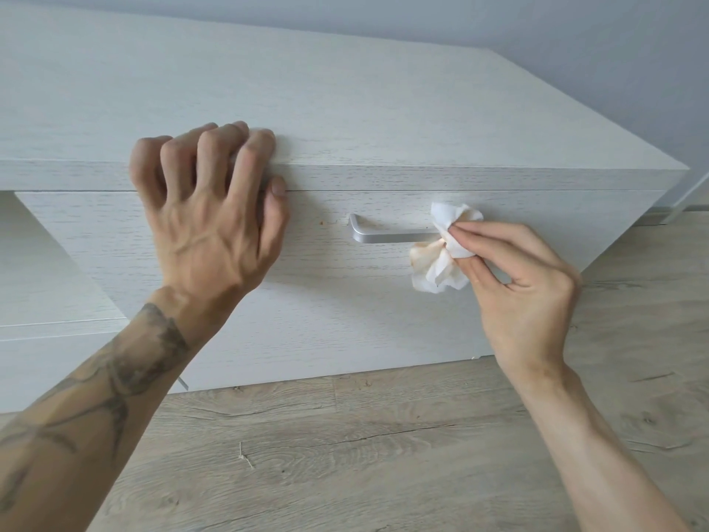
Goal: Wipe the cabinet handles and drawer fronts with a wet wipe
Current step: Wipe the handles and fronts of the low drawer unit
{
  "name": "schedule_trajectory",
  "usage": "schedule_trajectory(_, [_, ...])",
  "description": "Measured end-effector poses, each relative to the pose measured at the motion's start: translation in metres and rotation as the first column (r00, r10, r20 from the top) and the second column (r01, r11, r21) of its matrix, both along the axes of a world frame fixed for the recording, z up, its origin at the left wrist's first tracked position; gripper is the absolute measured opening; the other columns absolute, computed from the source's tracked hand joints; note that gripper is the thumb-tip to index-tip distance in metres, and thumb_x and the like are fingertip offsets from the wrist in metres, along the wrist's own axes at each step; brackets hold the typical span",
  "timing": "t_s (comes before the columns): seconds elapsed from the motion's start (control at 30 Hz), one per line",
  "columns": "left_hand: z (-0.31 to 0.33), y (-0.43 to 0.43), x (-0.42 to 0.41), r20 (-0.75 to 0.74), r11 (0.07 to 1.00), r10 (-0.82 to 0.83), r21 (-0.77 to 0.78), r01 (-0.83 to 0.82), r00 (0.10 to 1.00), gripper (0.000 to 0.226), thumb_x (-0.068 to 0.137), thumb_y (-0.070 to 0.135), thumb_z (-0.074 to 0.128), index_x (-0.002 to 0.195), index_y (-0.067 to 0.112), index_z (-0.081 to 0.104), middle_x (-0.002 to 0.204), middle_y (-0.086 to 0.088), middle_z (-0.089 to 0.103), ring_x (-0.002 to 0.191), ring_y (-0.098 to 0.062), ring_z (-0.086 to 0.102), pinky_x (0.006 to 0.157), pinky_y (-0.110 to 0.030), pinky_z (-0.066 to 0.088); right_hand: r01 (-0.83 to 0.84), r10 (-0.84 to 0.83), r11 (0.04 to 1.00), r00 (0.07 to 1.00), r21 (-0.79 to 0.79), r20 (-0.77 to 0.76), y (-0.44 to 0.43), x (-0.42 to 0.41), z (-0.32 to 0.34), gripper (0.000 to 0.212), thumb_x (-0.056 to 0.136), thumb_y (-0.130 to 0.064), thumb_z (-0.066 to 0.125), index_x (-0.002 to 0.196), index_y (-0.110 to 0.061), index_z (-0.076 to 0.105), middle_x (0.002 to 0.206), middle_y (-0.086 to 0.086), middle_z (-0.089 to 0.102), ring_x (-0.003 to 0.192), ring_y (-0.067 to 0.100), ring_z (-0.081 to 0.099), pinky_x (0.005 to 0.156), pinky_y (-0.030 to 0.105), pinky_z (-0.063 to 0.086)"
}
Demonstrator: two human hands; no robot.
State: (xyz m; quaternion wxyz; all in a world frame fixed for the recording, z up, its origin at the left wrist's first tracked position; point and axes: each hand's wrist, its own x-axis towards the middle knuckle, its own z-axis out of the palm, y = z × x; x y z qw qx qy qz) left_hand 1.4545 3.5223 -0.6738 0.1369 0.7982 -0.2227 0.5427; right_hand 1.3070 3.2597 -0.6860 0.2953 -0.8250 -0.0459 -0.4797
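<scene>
A low white wood-grain cabinet has a drawer front (345, 301) with a silver bar handle (387, 236). My right hand (521, 286) pinches a crumpled white wet wipe (445, 247), stained brownish, around the right end of the handle, which it hides. My left hand (211, 209) rests on the front edge of the cabinet top (345, 90), fingers bent over the edge and thumb on the drawer's upper seam. A small brown speck (322, 223) shows on the drawer front left of the handle.
Light wood-look floor (364, 455) lies below the cabinet. An open compartment (46, 263) sits left of the drawer. A grey wall (575, 28) stands behind, with a white baseboard corner (686, 201) at far right.
</scene>
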Motion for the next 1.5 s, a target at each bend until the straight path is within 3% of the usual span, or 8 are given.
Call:
schedule_trajectory(0.17, [0.0, -0.001, 0.001, -0.004, 1.0, -0.001, 0.001, 0.001, 1.0, 0.04, 0.112, 0.037, 0.036, 0.135, 0.015, 0.06, 0.13, -0.009, 0.06, 0.119, -0.031, 0.045, 0.109, -0.048, 0.024, -0.026, 0.039, 0.982, 0.997, -0.185, 0.068, 0.019, 0.011, 0.008, 0.014, 0.096, -0.002, 0.076, 0.108, -0.002, 0.081, 0.104, 0.005, 0.078, 0.098, 0.025, 0.066, 0.093, 0.025, 0.052])
schedule_trajectory(0.37, [0.001, 0.001, 0.0, -0.009, 1.0, 0.003, 0.009, -0.003, 1.0, 0.04, 0.112, 0.037, 0.037, 0.134, 0.014, 0.062, 0.13, -0.008, 0.061, 0.118, -0.03, 0.046, 0.108, -0.047, 0.024, -0.063, 0.082, 0.972, 0.994, -0.229, 0.076, 0.061, 0.036, 0.012, 0.011, 0.09, -0.008, 0.08, 0.1, -0.011, 0.085, 0.1, -0.004, 0.079, 0.092, 0.024, 0.068, 0.089, 0.042, 0.045])
schedule_trajectory(0.47, [0.001, 0.0, 0.0, -0.003, 1.0, 0.003, 0.008, -0.003, 1.0, 0.04, 0.112, 0.037, 0.036, 0.133, 0.014, 0.062, 0.129, -0.008, 0.062, 0.116, -0.03, 0.046, 0.107, -0.048, 0.026, 0.01, 0.011, 0.974, 0.996, -0.225, 0.094, 0.079, 0.048, 0.013, 0.01, 0.087, -0.007, 0.083, 0.096, -0.012, 0.085, 0.093, -0.003, 0.078, 0.09, 0.027, 0.066, 0.087, 0.039, 0.041])
schedule_trajectory(0.7, [0.003, 0.001, -0.002, -0.028, 1.0, 0.004, 0.015, -0.004, 1.0, 0.039, 0.112, 0.036, 0.037, 0.134, 0.014, 0.061, 0.13, -0.008, 0.061, 0.117, -0.03, 0.046, 0.108, -0.048, 0.027, 0.105, -0.066, 0.973, 0.98, -0.208, 0.188, 0.081, 0.045, 0.004, 0.004, 0.095, -0.008, 0.081, 0.093, -0.01, 0.084, 0.093, 0.0, 0.077, 0.088, 0.029, 0.064, 0.082, 0.047, 0.052])
schedule_trajectory(0.93, [0.009, 0.004, -0.014, -0.11, 0.998, 0.025, 0.067, -0.017, 0.994, 0.04, 0.112, 0.034, 0.039, 0.14, 0.013, 0.059, 0.136, -0.009, 0.06, 0.126, -0.032, 0.05, 0.112, -0.048, 0.027, 0.116, -0.09, 0.975, 0.986, -0.189, 0.137, 0.054, 0.022, 0.002, 0.005, 0.093, -0.01, 0.084, 0.098, -0.01, 0.084, 0.098, 0.001, 0.077, 0.093, 0.03, 0.063, 0.086, 0.043, 0.051])
schedule_trajectory(1.17, [0.02, 0.013, -0.037, -0.226, 0.991, 0.029, 0.135, 0.002, 0.974, 0.047, 0.113, 0.028, 0.042, 0.154, 0.008, 0.05, 0.153, -0.012, 0.054, 0.144, -0.036, 0.046, 0.125, -0.052, 0.025, 0.22, -0.218, 0.975, 0.973, -0.029, 0.071, 0.018, -0.005, 0.002, 0.005, 0.097, -0.013, 0.077, 0.098, -0.01, 0.081, 0.098, -0.002, 0.072, 0.093, 0.031, 0.065, 0.089, 0.044, 0.046])
schedule_trajectory(1.33, [0.018, 0.034, -0.065, -0.301, 0.979, 0.05, 0.204, 0.013, 0.952, 0.059, 0.113, 0.031, 0.039, 0.168, 0.012, 0.031, 0.173, -0.012, 0.029, 0.162, -0.033, 0.025, 0.133, -0.05, 0.014, 0.098, -0.101, 0.994, 0.994, 0.051, 0.049, 0.032, -0.016, -0.003, 0.003, 0.096, -0.011, 0.077, 0.097, -0.009, 0.079, 0.099, -0.009, 0.067, 0.092, 0.018, 0.063, 0.087, 0.047, 0.049])
schedule_trajectory(1.5, [0.015, 0.07, -0.093, -0.328, 0.955, 0.134, 0.296, -0.033, 0.935, 0.057, 0.114, 0.033, 0.039, 0.167, 0.014, 0.034, 0.175, -0.01, 0.025, 0.162, -0.03, 0.024, 0.133, -0.051, 0.019, -0.121, 0.122, 0.987, 0.992, 0.106, -0.003, 0.08, -0.006, 0.0, 0.003, 0.096, -0.01, 0.078, 0.098, -0.009, 0.079, 0.097, -0.007, 0.07, 0.089, 0.018, 0.066, 0.085, 0.046, 0.053])
